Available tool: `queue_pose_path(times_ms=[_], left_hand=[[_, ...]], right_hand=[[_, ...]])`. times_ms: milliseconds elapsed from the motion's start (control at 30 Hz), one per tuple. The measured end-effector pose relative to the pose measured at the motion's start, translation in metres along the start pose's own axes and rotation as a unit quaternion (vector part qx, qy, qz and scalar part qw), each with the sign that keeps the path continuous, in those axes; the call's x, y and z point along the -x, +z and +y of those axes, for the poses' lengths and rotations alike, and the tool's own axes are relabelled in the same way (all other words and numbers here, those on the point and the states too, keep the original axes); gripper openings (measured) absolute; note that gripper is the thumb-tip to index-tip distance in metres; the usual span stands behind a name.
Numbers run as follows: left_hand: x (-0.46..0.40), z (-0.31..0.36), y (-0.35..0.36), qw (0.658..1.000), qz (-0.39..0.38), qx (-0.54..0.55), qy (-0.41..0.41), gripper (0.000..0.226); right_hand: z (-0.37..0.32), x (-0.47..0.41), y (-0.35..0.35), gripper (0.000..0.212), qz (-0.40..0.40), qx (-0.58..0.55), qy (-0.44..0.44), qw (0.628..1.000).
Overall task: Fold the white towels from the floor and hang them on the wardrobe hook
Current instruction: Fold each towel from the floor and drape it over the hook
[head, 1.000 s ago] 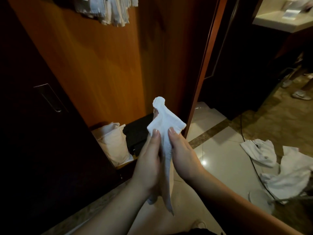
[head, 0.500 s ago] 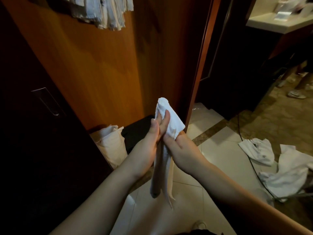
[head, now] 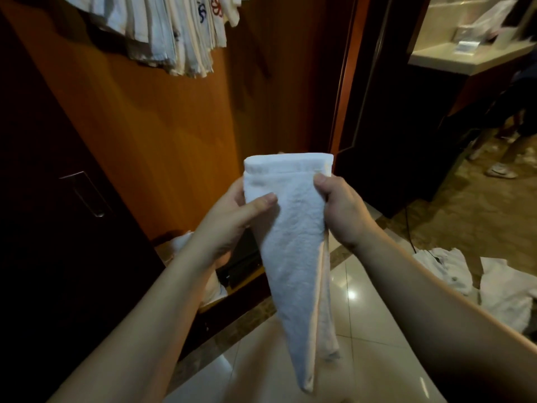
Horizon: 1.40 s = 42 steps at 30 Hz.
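Wardrobe wall: a big orange-brown wood panel fills the middle, right behind the hands.
Dark door: a very dark door on the left side, with a thin metal handle on it.
Floor: shiny pale tiles with a brown strip running across. A bright spot of light shines on it.
Hanging towels: a bunch of white cloths hangs at the top left, high above the hands. Some have small red and blue marks.
Table: a pale top at the far top right, with small blurry things on it.
Towels on the floor: crumpled white towels lie at the right edge, well apart from the hands. A thin dark cord runs over them.
Folded towel: white, held up in the middle in front of the wardrobe wall. Its top edge is flat and wide, and it hangs down to a narrow tip.
Left hand: it grips the towel's left side near the top, thumb lying across the front.
Right hand: fingers curled around the towel's right side near the top.
In the way: the towel and arms hide part of a white bag and a dark box low down by the wardrobe.
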<state>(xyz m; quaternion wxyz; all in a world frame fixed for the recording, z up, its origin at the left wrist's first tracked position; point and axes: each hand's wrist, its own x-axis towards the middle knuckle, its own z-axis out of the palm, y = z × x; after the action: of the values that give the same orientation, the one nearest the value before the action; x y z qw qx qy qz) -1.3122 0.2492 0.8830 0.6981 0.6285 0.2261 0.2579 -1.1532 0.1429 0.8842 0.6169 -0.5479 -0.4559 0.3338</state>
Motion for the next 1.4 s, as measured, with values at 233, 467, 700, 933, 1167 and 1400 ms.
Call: queue_pose_path(times_ms=[233, 467, 700, 933, 1167, 1400], left_hand=[[0.003, 0.016, 0.025, 0.997, -0.008, 0.073, 0.030, 0.015], [-0.009, 0.038, 0.019, 0.992, 0.075, 0.102, 0.020, 0.027], [-0.032, 0.085, -0.002, 0.978, 0.163, 0.130, -0.004, 0.029], [-0.038, 0.130, -0.018, 0.981, 0.161, 0.100, 0.049, 0.030], [-0.040, 0.165, -0.021, 0.982, 0.121, 0.085, 0.116, 0.027], [-0.042, 0.199, -0.030, 0.985, 0.068, 0.052, 0.152, 0.023]], right_hand=[[-0.020, -0.034, -0.009, 0.047, -0.056, -0.103, -0.023, 0.993], [0.002, -0.045, -0.021, 0.044, -0.078, -0.163, -0.005, 0.984], [0.058, -0.041, -0.007, 0.038, -0.092, 0.029, 0.113, 0.989], [0.054, -0.053, 0.025, 0.076, -0.052, 0.005, 0.079, 0.995], [0.029, -0.066, 0.044, 0.055, 0.011, 0.001, -0.025, 1.000], [-0.010, -0.070, 0.032, 0.055, -0.004, -0.027, -0.055, 0.998]])
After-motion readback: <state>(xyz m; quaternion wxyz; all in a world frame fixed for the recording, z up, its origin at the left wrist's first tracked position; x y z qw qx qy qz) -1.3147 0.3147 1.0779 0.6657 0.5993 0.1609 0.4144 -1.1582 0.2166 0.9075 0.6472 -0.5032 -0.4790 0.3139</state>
